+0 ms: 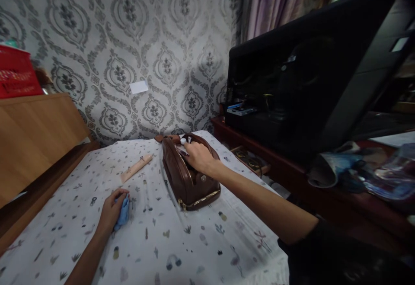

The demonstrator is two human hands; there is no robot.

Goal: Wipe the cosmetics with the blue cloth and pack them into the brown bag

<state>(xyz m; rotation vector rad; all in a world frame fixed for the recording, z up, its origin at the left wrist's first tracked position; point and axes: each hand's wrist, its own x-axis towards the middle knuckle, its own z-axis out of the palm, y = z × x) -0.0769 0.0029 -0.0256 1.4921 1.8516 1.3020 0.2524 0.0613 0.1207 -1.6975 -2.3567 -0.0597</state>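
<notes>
A brown zip bag (pixel 175 168) lies unzipped on the patterned white bedsheet (pixel 181 250). My right hand (pixel 199 157) reaches into its opening, fingers bent together and partly hidden by the bag. Next to those fingertips a small white-capped item (pixel 183 141) and a shiny metallic piece (pixel 189 139) show at the bag's mouth. What the right fingers grip, if anything, I cannot make out. On the sheet to the left, my left hand (pixel 113 207) is closed over a small blue packet (pixel 123 213), partly covered by the fingers. Beyond it lies a flat beige tube (pixel 136 168).
A wooden headboard (pixel 39 133) stands at the left, with a red basket (pixel 17 73) on top. At the right, a large black television (pixel 285 81) stands on a dark red cabinet (pixel 285 168) beside plastic-wrapped items (pixel 382 172). An open drawer (pixel 249 159) sits beside the bed.
</notes>
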